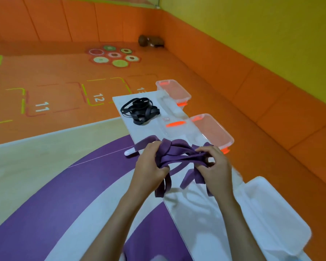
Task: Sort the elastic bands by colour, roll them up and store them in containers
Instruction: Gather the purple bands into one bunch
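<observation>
Purple elastic bands [179, 157]: tangled bunch, lifted just above the near half of the white board [186, 210], loose loops hanging down towards it. Left hand [149, 166] curled round one side of the bunch; right hand [215, 164] pinching the other side between thumb and fingers; strands drawn taut between.

Black elastic bands [139, 111]: loose heap on the board at 11 o'clock from the hands, well apart, not rolled.

Clear containers with orange latches: nearer container [215, 129] at 1 o'clock, just beside the board's right edge; farther container [174, 89] at 12 o'clock. Both open, no bands seen inside.

Step, by judgement: colours already parted, purple lot under untangling ahead of rolling; storing not yet begun. Next, by judgement: freeing a single band from the knot, even tension against snagging, then a tight wind.

Edges and room: board narrow, left edge close at 8 o'clock of the hands, dangling loops near it. White tray [277, 208] at 4 o'clock along the right side. Open purple-and-cream mat [55, 204] from 7 to 9 o'clock. Padded orange wall [271, 102] at 2 o'clock, near the containers.
</observation>
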`<state>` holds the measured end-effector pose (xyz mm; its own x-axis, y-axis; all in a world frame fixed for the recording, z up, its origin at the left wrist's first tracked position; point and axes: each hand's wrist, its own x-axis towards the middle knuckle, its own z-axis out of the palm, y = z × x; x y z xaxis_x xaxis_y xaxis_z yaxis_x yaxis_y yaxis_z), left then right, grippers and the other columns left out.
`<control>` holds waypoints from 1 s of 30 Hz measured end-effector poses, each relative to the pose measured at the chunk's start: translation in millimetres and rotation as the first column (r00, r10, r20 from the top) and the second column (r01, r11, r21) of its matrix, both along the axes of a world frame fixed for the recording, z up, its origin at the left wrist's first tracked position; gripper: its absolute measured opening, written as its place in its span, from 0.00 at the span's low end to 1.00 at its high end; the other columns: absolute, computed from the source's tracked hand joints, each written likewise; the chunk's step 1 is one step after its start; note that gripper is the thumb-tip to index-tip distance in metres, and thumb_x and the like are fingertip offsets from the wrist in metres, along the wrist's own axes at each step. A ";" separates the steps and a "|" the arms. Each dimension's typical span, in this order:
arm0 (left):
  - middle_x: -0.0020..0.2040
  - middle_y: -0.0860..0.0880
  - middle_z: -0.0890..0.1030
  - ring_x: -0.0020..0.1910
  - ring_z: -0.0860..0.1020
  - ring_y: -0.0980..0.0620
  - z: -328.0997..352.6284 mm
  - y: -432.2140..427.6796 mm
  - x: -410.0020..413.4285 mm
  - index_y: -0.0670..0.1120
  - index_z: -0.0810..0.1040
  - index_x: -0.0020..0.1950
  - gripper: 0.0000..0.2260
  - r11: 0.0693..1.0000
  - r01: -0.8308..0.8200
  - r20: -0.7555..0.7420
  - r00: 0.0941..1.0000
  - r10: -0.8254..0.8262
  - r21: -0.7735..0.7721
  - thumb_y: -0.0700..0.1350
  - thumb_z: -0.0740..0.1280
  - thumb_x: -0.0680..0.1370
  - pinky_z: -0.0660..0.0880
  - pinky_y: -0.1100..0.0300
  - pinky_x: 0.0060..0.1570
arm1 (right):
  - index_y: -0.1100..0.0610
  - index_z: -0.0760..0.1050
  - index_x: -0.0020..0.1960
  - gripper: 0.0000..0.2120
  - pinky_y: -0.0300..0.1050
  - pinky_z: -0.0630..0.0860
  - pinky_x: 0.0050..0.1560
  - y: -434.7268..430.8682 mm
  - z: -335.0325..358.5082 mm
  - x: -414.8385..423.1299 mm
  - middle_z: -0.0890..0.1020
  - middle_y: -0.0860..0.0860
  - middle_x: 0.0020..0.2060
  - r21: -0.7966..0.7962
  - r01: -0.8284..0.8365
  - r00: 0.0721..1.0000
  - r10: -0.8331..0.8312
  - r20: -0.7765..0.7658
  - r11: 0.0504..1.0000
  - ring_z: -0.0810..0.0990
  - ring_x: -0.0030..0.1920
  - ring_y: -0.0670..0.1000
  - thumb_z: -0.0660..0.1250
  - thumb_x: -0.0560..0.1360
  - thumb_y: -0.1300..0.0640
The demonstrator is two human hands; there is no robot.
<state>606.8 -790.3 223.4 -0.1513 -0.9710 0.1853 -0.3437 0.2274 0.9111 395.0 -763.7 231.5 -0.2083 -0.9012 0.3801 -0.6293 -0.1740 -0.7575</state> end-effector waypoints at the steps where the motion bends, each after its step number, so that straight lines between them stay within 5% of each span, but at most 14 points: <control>1: 0.52 0.53 0.79 0.47 0.78 0.57 1.3 -17.0 -0.4 0.49 0.77 0.64 0.24 1.000 0.017 -0.006 1.000 -0.017 0.004 0.32 0.72 0.72 0.73 0.62 0.45 | 0.47 0.82 0.53 0.27 0.25 0.72 0.47 -13.8 1.6 0.7 0.82 0.41 0.51 -0.001 0.014 1.000 -0.014 0.009 1.000 0.81 0.49 0.39 0.74 0.67 0.76; 10: 0.50 0.55 0.78 0.48 0.78 0.55 -6.5 -149.8 -21.2 0.51 0.77 0.61 0.23 0.990 0.137 0.039 0.990 -0.136 -0.017 0.32 0.70 0.71 0.75 0.62 0.45 | 0.52 0.83 0.54 0.25 0.30 0.74 0.45 -118.9 -23.0 -18.5 0.82 0.45 0.50 -0.043 0.135 0.990 -0.133 0.052 0.990 0.81 0.47 0.44 0.73 0.65 0.77; 20: 0.54 0.52 0.81 0.49 0.80 0.50 -96.5 -256.2 -75.7 0.48 0.78 0.63 0.22 0.910 0.367 0.269 0.872 -0.408 0.193 0.33 0.72 0.71 0.75 0.59 0.49 | 0.51 0.82 0.52 0.24 0.52 0.82 0.49 -169.8 -143.7 -49.3 0.82 0.42 0.48 0.247 0.291 0.924 -0.339 0.177 0.924 0.84 0.47 0.47 0.73 0.65 0.75; 23: 0.60 0.49 0.79 0.56 0.80 0.45 -125.0 -274.3 -85.8 0.48 0.76 0.70 0.28 0.866 0.427 0.413 0.761 -0.500 0.260 0.34 0.71 0.71 0.77 0.56 0.52 | 0.52 0.80 0.50 0.19 0.52 0.80 0.46 -175.9 -178.3 -48.6 0.80 0.44 0.46 0.354 0.265 0.925 -0.340 0.168 0.897 0.82 0.45 0.49 0.77 0.68 0.72; 27: 0.72 0.48 0.73 0.61 0.79 0.40 -154.2 -296.7 -95.3 0.51 0.68 0.79 0.32 0.797 0.520 0.586 0.555 -0.590 0.309 0.37 0.71 0.75 0.77 0.50 0.56 | 0.50 0.77 0.48 0.17 0.36 0.71 0.43 -176.1 -217.2 -44.7 0.77 0.43 0.45 0.468 0.272 0.930 -0.355 0.098 0.841 0.78 0.45 0.41 0.78 0.69 0.68; 30: 0.75 0.48 0.70 0.63 0.80 0.41 -175.2 -310.0 -98.6 0.55 0.57 0.85 0.36 0.728 0.572 0.636 0.412 -0.653 0.376 0.38 0.68 0.80 0.77 0.51 0.59 | 0.52 0.77 0.49 0.15 0.37 0.72 0.44 -177.7 -241.4 -36.1 0.78 0.45 0.48 0.541 0.311 0.928 -0.372 0.004 0.781 0.78 0.47 0.44 0.78 0.71 0.67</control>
